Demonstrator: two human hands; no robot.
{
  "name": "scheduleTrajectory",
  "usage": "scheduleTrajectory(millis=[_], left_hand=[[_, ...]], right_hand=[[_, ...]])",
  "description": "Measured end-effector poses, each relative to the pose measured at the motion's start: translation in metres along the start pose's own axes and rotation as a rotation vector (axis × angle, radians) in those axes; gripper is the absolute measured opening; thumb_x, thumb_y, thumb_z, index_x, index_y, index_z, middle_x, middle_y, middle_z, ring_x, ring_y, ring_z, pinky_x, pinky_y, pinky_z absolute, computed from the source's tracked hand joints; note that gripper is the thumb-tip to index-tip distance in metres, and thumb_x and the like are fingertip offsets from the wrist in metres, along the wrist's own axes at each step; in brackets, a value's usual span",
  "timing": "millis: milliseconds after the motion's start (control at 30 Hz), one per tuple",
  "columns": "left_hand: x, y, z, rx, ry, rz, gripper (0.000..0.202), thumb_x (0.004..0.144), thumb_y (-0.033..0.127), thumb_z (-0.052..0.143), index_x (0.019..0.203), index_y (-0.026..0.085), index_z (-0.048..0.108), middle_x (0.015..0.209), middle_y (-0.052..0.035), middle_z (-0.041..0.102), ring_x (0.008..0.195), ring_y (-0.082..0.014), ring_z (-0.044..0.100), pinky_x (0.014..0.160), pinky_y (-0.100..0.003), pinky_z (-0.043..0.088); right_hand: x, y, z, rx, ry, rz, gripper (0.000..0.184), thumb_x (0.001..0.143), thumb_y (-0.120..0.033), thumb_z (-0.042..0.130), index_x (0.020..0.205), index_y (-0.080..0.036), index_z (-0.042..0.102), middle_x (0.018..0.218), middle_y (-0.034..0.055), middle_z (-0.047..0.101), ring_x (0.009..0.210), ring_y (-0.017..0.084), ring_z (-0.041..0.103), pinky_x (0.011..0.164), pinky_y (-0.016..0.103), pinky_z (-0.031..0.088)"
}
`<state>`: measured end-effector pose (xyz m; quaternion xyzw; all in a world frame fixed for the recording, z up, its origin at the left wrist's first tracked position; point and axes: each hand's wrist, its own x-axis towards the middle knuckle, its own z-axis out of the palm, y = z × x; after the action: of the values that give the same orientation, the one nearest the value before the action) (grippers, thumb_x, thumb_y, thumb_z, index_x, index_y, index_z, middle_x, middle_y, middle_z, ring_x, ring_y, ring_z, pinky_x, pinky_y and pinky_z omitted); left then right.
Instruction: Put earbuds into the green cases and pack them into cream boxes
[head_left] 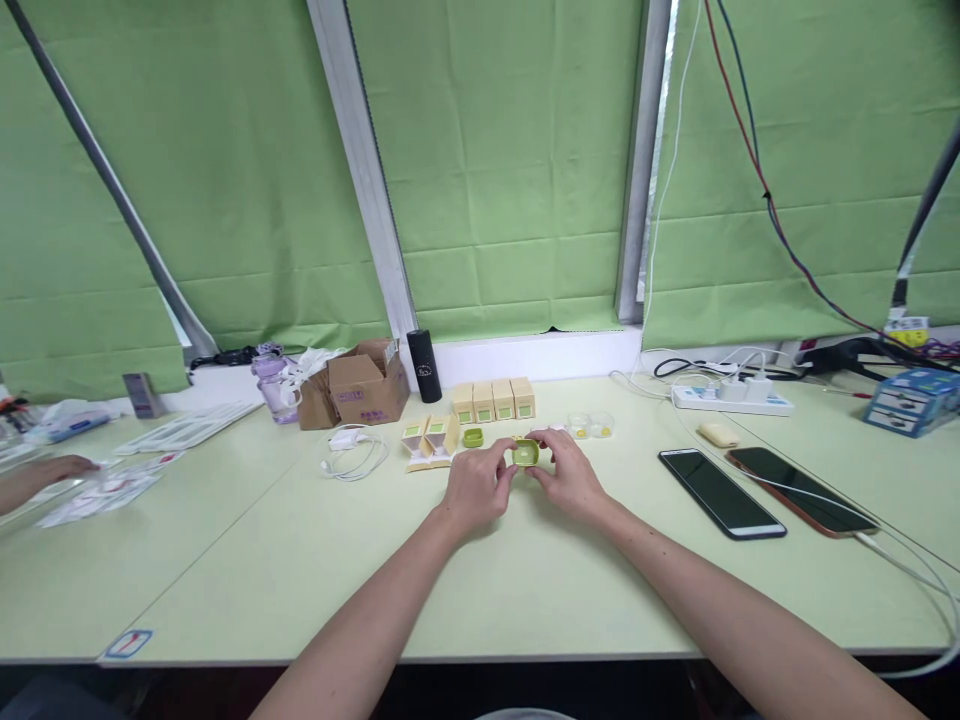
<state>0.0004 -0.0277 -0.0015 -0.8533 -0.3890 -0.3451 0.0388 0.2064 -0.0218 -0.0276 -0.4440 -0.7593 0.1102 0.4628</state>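
Note:
Both my hands meet over the middle of the pale green table [315,560]. My left hand [476,487] and my right hand [570,475] pinch a small green rounded case [525,453] between their fingertips, just above the tabletop. A second small green case [472,437] lies just behind on the table. Two opened beige cartons [430,440] stand left of it. A row of several small beige boxes with green labels [493,400] sits farther back. Clear plastic cups with yellow bits [590,426] rest to the right.
Two phones [721,492] [799,489] lie at the right, one on a white cable. A power strip [731,400], a black bottle [424,366], a brown cardboard box [360,385] and a coiled white cable [352,452] stand around. Another person's hand [45,470] rests at far left.

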Motion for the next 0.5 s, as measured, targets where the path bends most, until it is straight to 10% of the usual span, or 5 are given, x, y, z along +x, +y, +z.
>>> scheduleTrajectory(millis=[233, 500], left_hand=[[0.0023, -0.0047, -0.0073, -0.15, 0.112, 0.098, 0.05, 0.09, 0.018, 0.063, 0.136, 0.024, 0.045, 0.118, -0.0079, 0.07, 0.102, -0.0253, 0.065, 0.103, -0.049, 0.041], [0.0034, -0.0053, -0.0034, -0.165, 0.108, 0.118, 0.039, 0.091, 0.019, 0.065, 0.128, 0.024, 0.052, 0.124, -0.0092, 0.068, 0.116, -0.0284, 0.062, 0.108, -0.05, 0.038]], right_hand=[[0.0008, -0.0025, -0.0034, 0.078, 0.077, -0.066, 0.041, 0.083, -0.016, 0.07, 0.122, -0.027, 0.061, 0.119, 0.0076, 0.069, 0.112, 0.03, 0.059, 0.091, 0.048, 0.053], [-0.0017, -0.0101, -0.0032, 0.116, 0.096, -0.146, 0.042, 0.085, -0.018, 0.07, 0.125, -0.028, 0.061, 0.124, 0.0094, 0.067, 0.115, 0.031, 0.057, 0.093, 0.051, 0.055]])
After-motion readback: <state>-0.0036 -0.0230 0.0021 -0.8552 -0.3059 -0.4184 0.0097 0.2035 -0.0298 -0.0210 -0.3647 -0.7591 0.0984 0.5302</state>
